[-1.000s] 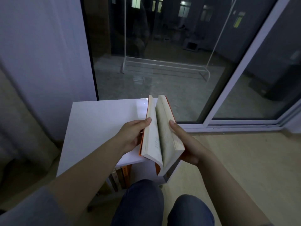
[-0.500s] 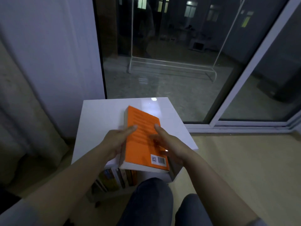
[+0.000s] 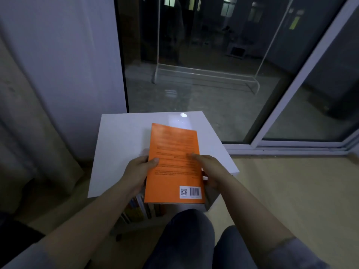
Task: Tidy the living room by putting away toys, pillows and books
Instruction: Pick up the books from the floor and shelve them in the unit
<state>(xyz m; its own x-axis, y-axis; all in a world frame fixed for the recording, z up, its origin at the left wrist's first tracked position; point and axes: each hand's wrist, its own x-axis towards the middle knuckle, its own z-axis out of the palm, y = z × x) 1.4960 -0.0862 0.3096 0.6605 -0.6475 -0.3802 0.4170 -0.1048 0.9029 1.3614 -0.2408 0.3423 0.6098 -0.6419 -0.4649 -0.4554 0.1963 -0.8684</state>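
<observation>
A person seated by a glass door [image 3: 194, 84] holds a closed orange book [image 3: 172, 171] in both hands at the centre of the frame, over the near part of a white table [image 3: 120, 144].

Under the table top, at lower centre, an open shelf [image 3: 134, 220] holds a row of books [image 3: 139, 210] standing upright with their spines facing out. They are too dim and blurred to read.

The orange book lies flat with its back cover up. Its long axis runs from the bottom of the frame towards the top, the far end pointing at the glass. The barcode and square code sit at the near right corner, and the near end overhangs the table's front edge. Whether the book touches the table top cannot be told.

The left hand [image 3: 136, 173] grips the book's left edge, thumb laid on the cover and fingers hidden beneath. The right hand [image 3: 211, 171] clasps the right edge the same way, thumb stretched across the cover and fingers curled under.

The person's knees [image 3: 184, 239] fill the bottom of the frame. A white rack [image 3: 204, 74] stands beyond the glass at upper centre.
</observation>
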